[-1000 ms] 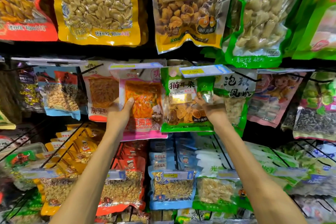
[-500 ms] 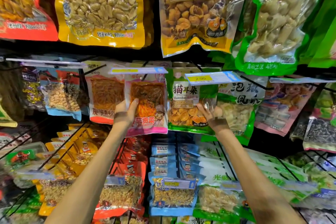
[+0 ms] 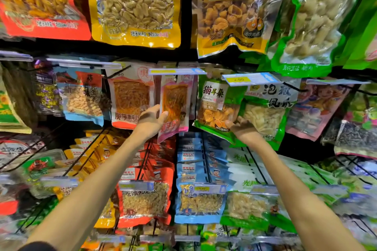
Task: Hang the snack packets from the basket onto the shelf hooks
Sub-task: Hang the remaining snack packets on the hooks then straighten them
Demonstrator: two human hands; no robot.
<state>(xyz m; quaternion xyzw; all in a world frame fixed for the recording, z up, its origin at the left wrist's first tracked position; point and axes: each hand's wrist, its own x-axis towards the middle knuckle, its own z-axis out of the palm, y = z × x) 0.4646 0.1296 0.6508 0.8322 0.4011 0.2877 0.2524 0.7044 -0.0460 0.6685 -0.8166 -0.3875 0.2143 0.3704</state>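
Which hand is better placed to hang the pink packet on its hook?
The left hand. It holds the pink packet by its lower edge, just beneath the price tag, while the right hand is off to the side at the green packet.

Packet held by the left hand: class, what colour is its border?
The packet has a pink border around an orange window; head view shows it best.

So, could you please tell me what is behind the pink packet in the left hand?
Behind the pink packet, another pink packet's edge shows at its right; anything further back is covered.
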